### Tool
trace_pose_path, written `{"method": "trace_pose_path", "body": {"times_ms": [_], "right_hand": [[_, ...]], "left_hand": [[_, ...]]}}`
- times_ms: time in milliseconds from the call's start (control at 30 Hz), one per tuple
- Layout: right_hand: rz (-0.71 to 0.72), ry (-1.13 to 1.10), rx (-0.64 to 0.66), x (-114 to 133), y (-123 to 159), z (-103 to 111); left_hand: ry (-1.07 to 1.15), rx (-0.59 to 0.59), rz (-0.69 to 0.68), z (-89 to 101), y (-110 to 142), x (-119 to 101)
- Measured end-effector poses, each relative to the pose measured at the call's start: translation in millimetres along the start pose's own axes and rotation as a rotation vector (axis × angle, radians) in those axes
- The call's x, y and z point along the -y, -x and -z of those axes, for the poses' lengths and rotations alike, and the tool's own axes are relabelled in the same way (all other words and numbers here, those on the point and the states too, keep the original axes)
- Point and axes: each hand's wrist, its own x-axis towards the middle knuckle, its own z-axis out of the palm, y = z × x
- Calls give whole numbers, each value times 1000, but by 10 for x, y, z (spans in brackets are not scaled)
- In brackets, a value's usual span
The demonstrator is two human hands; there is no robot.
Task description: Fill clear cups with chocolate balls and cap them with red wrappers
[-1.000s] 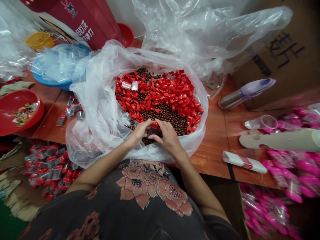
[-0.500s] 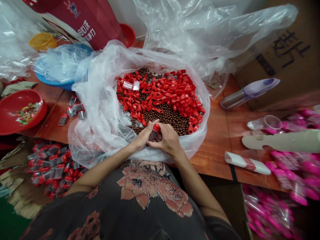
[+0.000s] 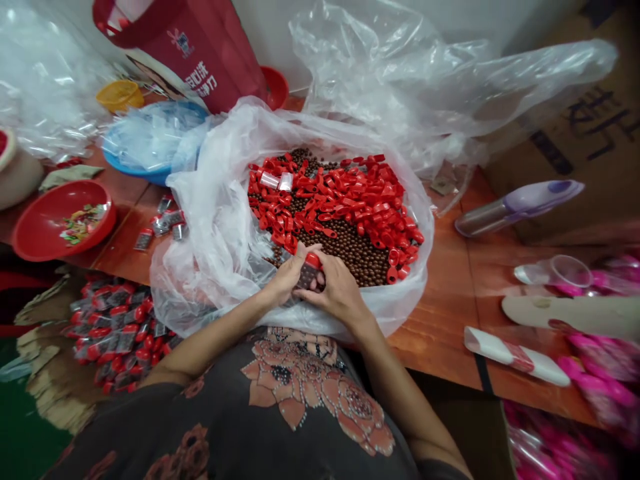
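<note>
Between my two hands is a small clear plastic container (image 3: 309,275) with a red cap, filled with dark brown balls. My left hand (image 3: 289,275) grips it from the left, thumb up by the cap. From the other side my right hand (image 3: 340,283) wraps round it, fingers curled underneath. Both hands are just above the near rim of a white plastic bag (image 3: 210,220) that lies opened out. Loose brown balls (image 3: 345,250) and a heap of red plastic caps (image 3: 350,190) fill the bag, with a couple of clear empty containers (image 3: 277,181) on top.
On the left stand a red bowl (image 3: 30,230) with small colourful pieces, a blue basin (image 3: 145,170) and several filled containers (image 3: 161,222). More red-capped containers (image 3: 117,333) are piled below the table edge. A purple-lidded bottle (image 3: 515,208) and a cardboard box (image 3: 545,193) are on the right.
The camera view has shifted, so the scene sits slightly further right and lower. Both hands keep hold of the container, and its cap and filled body now show more plainly.
</note>
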Motion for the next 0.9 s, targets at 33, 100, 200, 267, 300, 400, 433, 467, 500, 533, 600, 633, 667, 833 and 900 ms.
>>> {"method": "trace_pose_path", "body": {"times_ms": [33,100,200,267,300,400,433,467,500,533,600,633,667,833,900], "right_hand": [[34,19,-5,5,-5,-8],[129,80,-46,13,-22,-35],[257,172,-133,41,-81,-109],[297,208,-156,93,-134,-173],[315,208,-162,129,-160,-204],[360,173,-176,252,-239,-288],[368,159,-182,290,-267,-314],[365,143,-183,324,-296,-338],[351,126,-176,353,-324,-361],[330,107,-162,376,-351,-383],[273,59,-117,405,-394,-419],[255,38,-103,411,-411,-433],[241,17,-87,413,-423,-444],[262,24,-81,400,-439,-459],[285,23,-76,407,-420,-462]], "left_hand": [[-4,-2,-6,11,18,11],[-26,-22,-20,33,67,45],[-61,-44,-87,102,154,81],[-81,-58,-154,177,228,75],[-93,-73,-183,218,273,64],[-119,-129,-248,331,413,9],[-120,-140,-260,365,449,-14],[-112,-143,-266,397,477,-38],[-90,-145,-262,426,492,-62],[-58,-148,-249,453,497,-84],[22,-163,-195,493,474,-118],[57,-173,-161,505,452,-127],[82,-185,-131,511,428,-131],[100,-226,-123,508,379,-84],[117,-213,-135,521,406,-48]]}}
